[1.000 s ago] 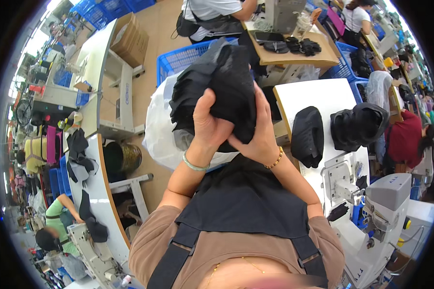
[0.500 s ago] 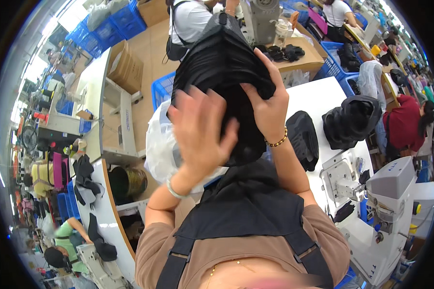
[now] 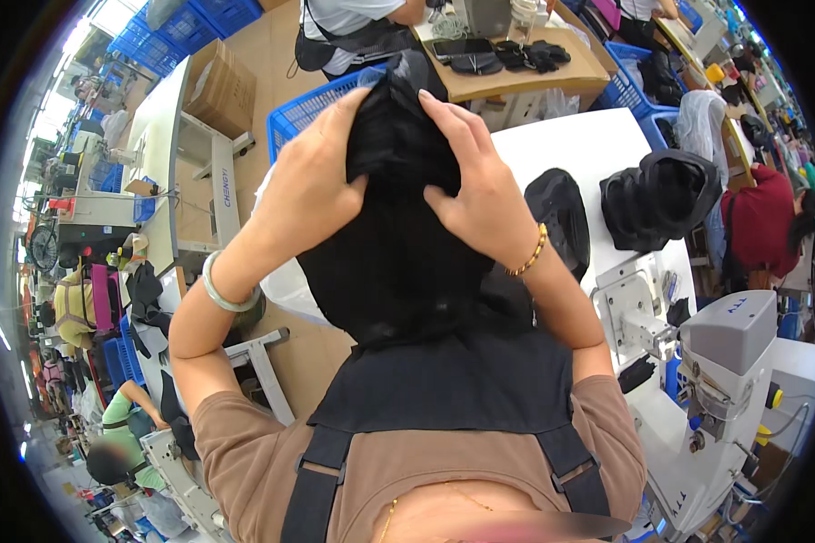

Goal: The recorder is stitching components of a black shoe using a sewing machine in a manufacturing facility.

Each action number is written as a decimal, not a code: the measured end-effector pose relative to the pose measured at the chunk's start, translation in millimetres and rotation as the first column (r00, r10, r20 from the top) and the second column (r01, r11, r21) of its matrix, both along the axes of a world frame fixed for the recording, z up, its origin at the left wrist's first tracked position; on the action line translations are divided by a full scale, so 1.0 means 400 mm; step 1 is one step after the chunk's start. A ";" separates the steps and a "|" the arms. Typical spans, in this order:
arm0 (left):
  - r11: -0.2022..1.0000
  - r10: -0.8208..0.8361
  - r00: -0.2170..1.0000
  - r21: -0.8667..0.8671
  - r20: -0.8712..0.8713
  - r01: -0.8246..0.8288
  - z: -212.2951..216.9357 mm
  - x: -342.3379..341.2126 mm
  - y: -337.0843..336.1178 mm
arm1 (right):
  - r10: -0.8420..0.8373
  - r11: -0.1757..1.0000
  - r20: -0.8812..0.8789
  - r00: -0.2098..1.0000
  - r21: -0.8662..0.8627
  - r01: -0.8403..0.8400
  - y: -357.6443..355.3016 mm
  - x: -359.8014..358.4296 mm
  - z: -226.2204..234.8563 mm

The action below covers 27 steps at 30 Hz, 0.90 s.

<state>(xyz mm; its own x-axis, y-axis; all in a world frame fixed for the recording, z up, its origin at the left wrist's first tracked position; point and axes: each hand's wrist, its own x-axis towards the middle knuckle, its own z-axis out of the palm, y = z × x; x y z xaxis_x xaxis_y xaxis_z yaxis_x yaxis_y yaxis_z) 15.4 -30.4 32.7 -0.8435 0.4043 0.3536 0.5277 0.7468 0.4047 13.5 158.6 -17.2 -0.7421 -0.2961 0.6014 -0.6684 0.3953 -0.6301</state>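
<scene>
I hold a large bundle of black fabric pieces up close in front of me with both hands. My left hand grips its upper left side, a pale green bangle on that wrist. My right hand presses on the upper right side, a beaded bracelet on that wrist. The bundle hangs down over my black apron and hides what lies under it.
A white worktable at right carries a black cap-shaped piece and a heap of black pieces. A white sewing machine stands lower right. A blue crate and a cardboard box sit behind. Other people work around.
The black bundle has come up closer to my face and fills more of the view. My left hand, open half a second ago, now grips its upper left side.
</scene>
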 end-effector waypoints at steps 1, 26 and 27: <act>0.999 0.036 0.997 -0.013 -0.062 -0.037 -0.001 -0.001 0.004 | 0.016 0.999 -0.096 0.995 -0.028 -0.019 0.002 -0.005 -0.006; 0.183 0.075 0.826 0.806 0.559 -0.563 -0.381 0.013 -0.005 | 0.228 0.909 0.445 0.866 -0.416 -0.026 -0.107 -0.066 -0.124; -0.220 -0.320 0.779 0.757 0.540 -0.615 -0.402 0.023 0.004 | 0.220 0.907 0.397 0.891 -0.420 -0.036 -0.112 -0.069 -0.139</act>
<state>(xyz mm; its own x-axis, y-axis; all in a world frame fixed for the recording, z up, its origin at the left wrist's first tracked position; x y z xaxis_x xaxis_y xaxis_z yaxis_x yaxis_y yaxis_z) 24.8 -28.7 -128.2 -0.9492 -0.1450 -0.2792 -0.0983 -0.7062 0.7011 -14.0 113.8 -72.9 -0.9227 -0.2150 0.3201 -0.3245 -0.0155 -0.9457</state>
